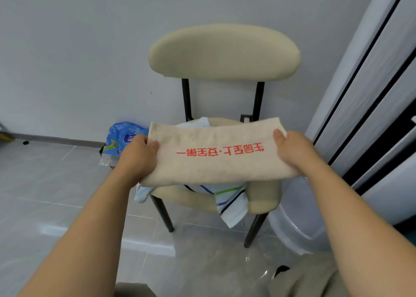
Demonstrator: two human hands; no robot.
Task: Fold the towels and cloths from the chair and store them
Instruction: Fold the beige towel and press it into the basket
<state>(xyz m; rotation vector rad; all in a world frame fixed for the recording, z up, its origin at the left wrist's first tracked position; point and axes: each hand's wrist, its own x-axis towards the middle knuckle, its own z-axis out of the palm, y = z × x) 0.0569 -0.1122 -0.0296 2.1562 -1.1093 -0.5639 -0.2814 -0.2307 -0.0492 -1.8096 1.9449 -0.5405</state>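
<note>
We hold a beige towel (216,154) stretched out as a long band just above the seat of a cream chair (225,51), its red lettering upside down to us. Our left hand (137,154) grips the towel's left end, thumb on top and fingers tucked out of sight beneath. Our right hand (292,150) grips the right end the same way. Under the towel, a white cloth with blue, green and black stripes (231,197) lies on the seat and hangs over its front edge. A pale blue cloth (143,193) droops off the seat's left corner. A blue plastic package (119,141) shows behind our left hand, near the wall. A clear plastic tub (299,218) stands on the grey tiles just right of the chair.
</note>
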